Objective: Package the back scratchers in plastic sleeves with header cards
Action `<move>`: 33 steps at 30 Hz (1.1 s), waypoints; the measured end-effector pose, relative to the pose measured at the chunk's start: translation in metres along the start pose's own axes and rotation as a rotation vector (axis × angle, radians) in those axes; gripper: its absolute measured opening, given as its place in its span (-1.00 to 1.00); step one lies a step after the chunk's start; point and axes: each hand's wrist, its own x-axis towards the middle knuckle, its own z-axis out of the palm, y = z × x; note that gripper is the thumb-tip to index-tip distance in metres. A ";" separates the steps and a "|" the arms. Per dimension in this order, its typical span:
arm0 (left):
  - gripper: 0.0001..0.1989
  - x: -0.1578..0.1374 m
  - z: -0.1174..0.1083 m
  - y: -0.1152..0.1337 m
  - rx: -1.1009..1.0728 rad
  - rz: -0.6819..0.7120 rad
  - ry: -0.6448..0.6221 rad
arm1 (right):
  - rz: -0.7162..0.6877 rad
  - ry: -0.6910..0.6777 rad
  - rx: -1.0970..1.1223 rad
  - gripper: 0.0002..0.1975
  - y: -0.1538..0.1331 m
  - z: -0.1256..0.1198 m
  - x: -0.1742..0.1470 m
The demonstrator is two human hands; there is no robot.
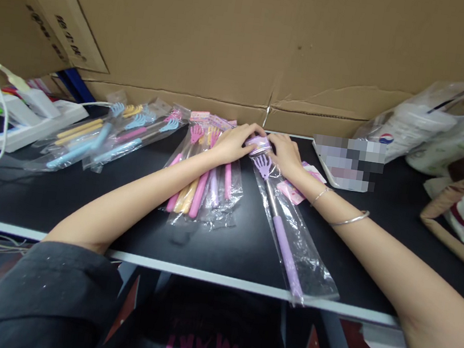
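Purple back scratcher [285, 248] at centre stage, sealed in its clear bag [315, 272] and laid on the black tabletop [204, 251], its hand-shaped head pointed towards the cardboard wall [250, 44] and its handle run out to five o'clock, right up to the table's near edge. With that head taken as the middle of the dial, the action is found just above it, at about twelve: the purple header card [257, 145] is being handled by both hands. Its left side is gripped between the thumb and bent fingers of the left hand [234, 144]. At the other side, the card is met by the curled fingers of the right hand [288, 158]; whether it is pinched there cannot be told. Over at nine o'clock, partly covered by the left forearm, a cluster of bagged scratchers [198, 195] in pink, yellow and purple is spread, and farther out on that same line more packs [77, 149] in blue, yellow and pink are overlapped beside a white power strip [70, 112]. At four o'clock, a pink card [292, 193] is seen just beside the right wrist, on which a silver bangle [350, 218] is worn. Out between two and three, a lidded cup [412, 133] is wrapped in clear plastic.
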 end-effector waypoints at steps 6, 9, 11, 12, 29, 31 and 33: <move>-0.63 0.002 0.004 -0.005 0.000 0.001 0.031 | 0.057 0.079 0.194 -0.72 0.005 0.003 0.005; -0.62 0.002 0.003 -0.005 -0.017 0.016 0.019 | 0.044 0.083 0.259 -0.79 0.003 0.001 0.006; -0.61 0.002 0.001 -0.002 -0.033 0.017 0.016 | 0.019 0.088 0.289 -0.86 0.002 0.000 0.005; -0.61 0.002 0.000 0.000 -0.036 -0.003 0.016 | 0.011 0.092 0.303 -0.89 0.001 0.000 0.004; -0.77 -0.005 -0.010 0.013 0.063 -0.237 0.082 | 0.072 0.069 0.318 -0.90 -0.008 -0.005 0.001; -0.77 -0.004 -0.010 0.011 0.057 -0.225 0.095 | 0.073 0.057 0.324 -0.89 -0.008 -0.006 0.001; -0.77 -0.004 -0.009 0.011 0.053 -0.224 0.098 | 0.077 0.049 0.323 -0.88 -0.009 -0.006 0.001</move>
